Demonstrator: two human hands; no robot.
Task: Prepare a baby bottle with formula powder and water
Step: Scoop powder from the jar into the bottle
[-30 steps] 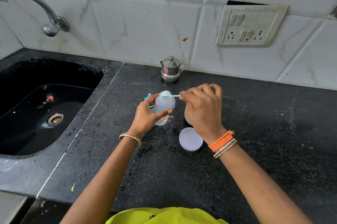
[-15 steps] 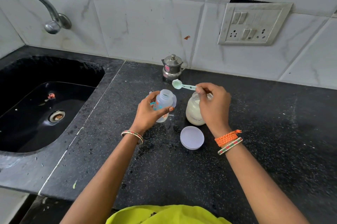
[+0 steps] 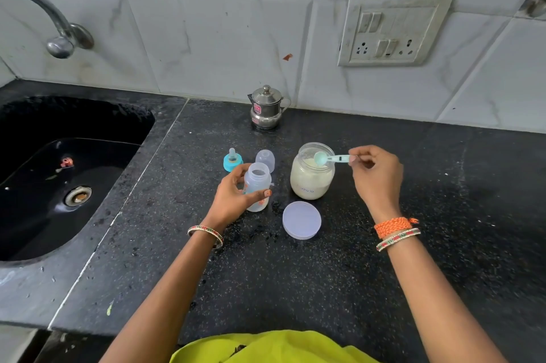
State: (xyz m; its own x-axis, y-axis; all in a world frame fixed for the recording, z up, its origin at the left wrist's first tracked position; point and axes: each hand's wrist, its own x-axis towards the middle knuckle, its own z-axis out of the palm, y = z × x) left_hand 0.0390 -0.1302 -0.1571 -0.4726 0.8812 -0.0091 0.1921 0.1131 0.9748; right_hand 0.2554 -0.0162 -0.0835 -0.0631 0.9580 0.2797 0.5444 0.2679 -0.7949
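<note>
A small clear baby bottle (image 3: 257, 185) stands open and upright on the black counter, with my left hand (image 3: 233, 197) wrapped around its body. To its right is an open jar of cream formula powder (image 3: 311, 178). My right hand (image 3: 375, 176) pinches the handle of a pale green scoop (image 3: 328, 158), whose bowl hovers over the jar's mouth. The jar's round lid (image 3: 301, 220) lies flat in front. Behind the bottle sit its teal nipple ring (image 3: 232, 160) and clear cap (image 3: 265, 159).
A small steel pot with a lid (image 3: 267, 108) stands against the tiled wall. The black sink (image 3: 59, 173) fills the left side, with a tap (image 3: 59, 34) above it. A switch and socket plate (image 3: 390, 31) is on the wall at right. The counter's front edge is near my body.
My right hand carried the scoop from the bottle's mouth rightward to above the powder jar. My left hand lowered the bottle and still grips it.
</note>
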